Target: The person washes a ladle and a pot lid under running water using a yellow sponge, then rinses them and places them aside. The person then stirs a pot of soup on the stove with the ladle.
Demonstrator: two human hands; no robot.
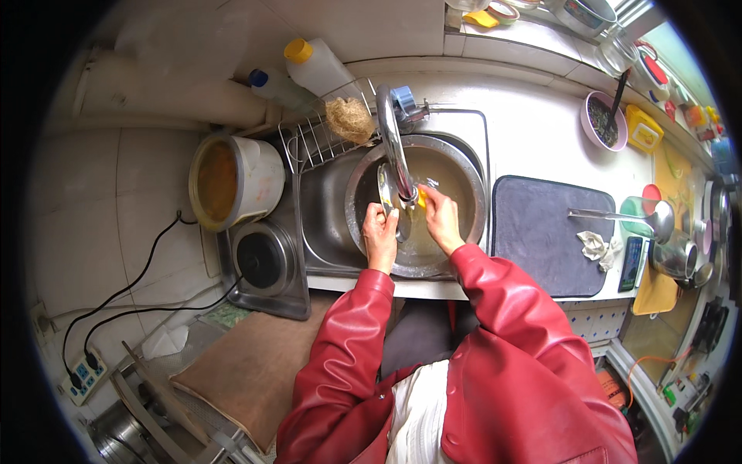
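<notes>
My left hand [381, 236] grips the near edge of a shallow dish [385, 187], tilted on its side above a round metal basin [355, 203] in the sink. A curved chrome faucet [391, 136] hangs over the dish and hides part of it. On the other side of the spout, my right hand [442, 217] has its fingers closed on a small yellow thing [422, 197]; its kind is not clear. Cloudy water [449, 168] stands in the basin.
A wire rack [310, 142] with a fibrous scrubber [349, 120] sits behind the sink's left part. At left are a white bucket [255, 177] and a metal tray [304, 290]. Rightward lie a dark drying mat [539, 232], a ladle [661, 220], a phone [631, 264] and a pink bowl [586, 124].
</notes>
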